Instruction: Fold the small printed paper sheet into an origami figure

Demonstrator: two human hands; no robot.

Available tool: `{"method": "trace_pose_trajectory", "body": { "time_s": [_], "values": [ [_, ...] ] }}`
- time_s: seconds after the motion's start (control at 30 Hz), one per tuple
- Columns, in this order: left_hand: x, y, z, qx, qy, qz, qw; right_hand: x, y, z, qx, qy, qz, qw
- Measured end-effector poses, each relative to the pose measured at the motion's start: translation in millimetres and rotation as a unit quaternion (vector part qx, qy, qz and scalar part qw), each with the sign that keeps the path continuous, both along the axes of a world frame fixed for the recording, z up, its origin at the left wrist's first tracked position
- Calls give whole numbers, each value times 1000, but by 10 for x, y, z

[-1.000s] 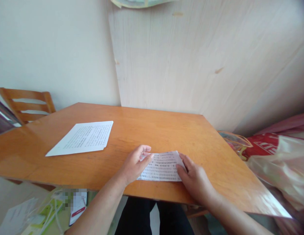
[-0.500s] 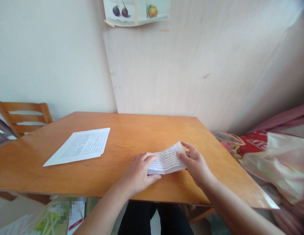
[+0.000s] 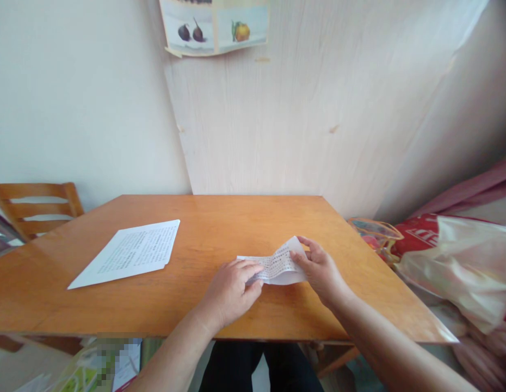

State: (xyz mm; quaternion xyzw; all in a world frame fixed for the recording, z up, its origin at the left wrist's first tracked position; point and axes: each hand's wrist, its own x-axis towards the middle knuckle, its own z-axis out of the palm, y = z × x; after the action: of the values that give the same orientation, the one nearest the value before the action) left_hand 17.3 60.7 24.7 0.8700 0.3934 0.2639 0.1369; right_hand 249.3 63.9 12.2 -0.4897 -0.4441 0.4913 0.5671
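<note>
Now | printed paper [image 3: 281, 264], lower centre of frame, right end raised | our right hand [image 3: 321, 269]: fingers pinching that end; our left hand [image 3: 233, 284]: fingers across the other, grip unclear | apparently mid-fold; next calls for even edges | worktop [image 3: 220, 220] beneath

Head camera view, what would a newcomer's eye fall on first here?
Probably the creased printed sheet near the front of the orange-brown table, its right end raised in the right hand and the left hand on its left part. Next might come the white printed pages lying to the left, then the fruit picture high on the wall.
</note>
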Motion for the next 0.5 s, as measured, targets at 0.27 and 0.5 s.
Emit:
{"method": "trace_pose_trajectory", "body": {
  "time_s": [0.27, 0.5],
  "values": [
    [24, 39, 82, -48, -30, 79, 995, 43, 26, 88, -7, -59, -34, 998],
    [27, 44, 172, -21, 2, 183, 983, -41, -69, 77, -29, -11, -47, 998]
  ]
}}
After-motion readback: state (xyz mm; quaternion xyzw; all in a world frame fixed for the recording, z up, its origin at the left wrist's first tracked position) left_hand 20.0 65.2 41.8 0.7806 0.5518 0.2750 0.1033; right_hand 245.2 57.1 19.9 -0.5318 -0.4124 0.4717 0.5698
